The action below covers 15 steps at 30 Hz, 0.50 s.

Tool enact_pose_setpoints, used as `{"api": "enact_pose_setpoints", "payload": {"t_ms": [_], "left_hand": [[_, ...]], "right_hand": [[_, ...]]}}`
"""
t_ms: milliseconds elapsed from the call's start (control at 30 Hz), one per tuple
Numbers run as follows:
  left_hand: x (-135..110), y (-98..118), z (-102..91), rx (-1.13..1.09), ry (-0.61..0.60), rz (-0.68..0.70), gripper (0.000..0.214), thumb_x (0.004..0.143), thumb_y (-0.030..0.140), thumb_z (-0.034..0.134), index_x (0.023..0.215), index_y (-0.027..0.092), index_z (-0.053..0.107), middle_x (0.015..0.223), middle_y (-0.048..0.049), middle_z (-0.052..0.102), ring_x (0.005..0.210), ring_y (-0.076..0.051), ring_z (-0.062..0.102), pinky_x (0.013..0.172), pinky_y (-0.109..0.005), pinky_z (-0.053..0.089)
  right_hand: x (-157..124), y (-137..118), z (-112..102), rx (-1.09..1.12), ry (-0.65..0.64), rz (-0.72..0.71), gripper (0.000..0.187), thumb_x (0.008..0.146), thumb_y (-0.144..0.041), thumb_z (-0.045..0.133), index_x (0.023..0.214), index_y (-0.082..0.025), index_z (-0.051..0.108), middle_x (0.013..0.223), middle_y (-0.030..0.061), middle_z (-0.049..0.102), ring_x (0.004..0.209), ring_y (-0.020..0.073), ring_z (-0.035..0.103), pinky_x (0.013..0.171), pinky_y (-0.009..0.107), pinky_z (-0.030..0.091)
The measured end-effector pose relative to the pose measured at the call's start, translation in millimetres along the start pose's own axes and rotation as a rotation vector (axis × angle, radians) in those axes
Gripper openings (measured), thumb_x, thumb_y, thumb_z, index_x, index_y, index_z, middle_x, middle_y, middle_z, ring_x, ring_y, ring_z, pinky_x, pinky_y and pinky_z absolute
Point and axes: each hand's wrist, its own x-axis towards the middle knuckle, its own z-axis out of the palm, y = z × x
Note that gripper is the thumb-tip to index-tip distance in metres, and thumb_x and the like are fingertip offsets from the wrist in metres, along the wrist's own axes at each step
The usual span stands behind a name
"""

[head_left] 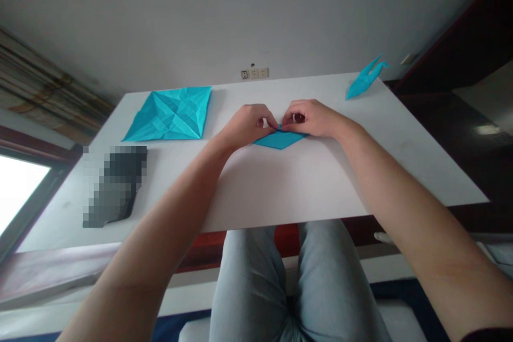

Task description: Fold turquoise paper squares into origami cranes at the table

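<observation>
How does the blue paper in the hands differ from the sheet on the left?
The paper is folded compactly; the sheet lies spread open, creased. The paper looks smaller than the sheet. The left hand and right hand pinch the paper, neither the sheet. Both pieces are blue.

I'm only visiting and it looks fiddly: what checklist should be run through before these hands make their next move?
1. Left hand on the small, folded turquoise paper: ok, fingertips at its far edge.
2. Right hand on the same paper: ok, fingertips there too, close to the left hand's.
3. Paper layers lined up under the fingertips: cannot tell, the fingers cover them.
4. Large, creased turquoise paper sheet out of the way: ok, it lies apart, to the left.
5. Folded turquoise paper bird clear of the hands: ok, near the far right corner of the white table.
</observation>
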Motion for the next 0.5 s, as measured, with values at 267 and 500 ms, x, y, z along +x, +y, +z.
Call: {"api": "enact_pose_setpoints", "payload": {"t_ms": [267,500], "left_hand": [[-4,3,-9.2,-0.027,-0.062,-0.022,0.031,0.103,0.049,0.081,0.097,0.022,0.096,0.098,-0.0068,0.089,0.085,-0.02,0.075,0.078,-0.031,0.053],[-3,5,-9.8,-0.041,-0.1,-0.016,0.027,0.087,0.043,0.096,0.107,0.024,0.099,0.095,-0.004,0.088,0.079,-0.018,0.072,0.077,-0.03,0.052]], "right_hand": [[-2,-5,1,-0.035,-0.014,0.064,0.029,0.098,-0.05,0.084,0.097,-0.022,0.092,0.087,0.0047,0.078,0.078,0.0202,0.06,0.077,0.038,0.041],[-3,-11,-1,-0.004,-0.077,0.052,0.021,0.089,-0.037,0.087,0.103,-0.023,0.093,0.088,0.0027,0.079,0.079,0.0195,0.061,0.076,0.035,0.042]]}}
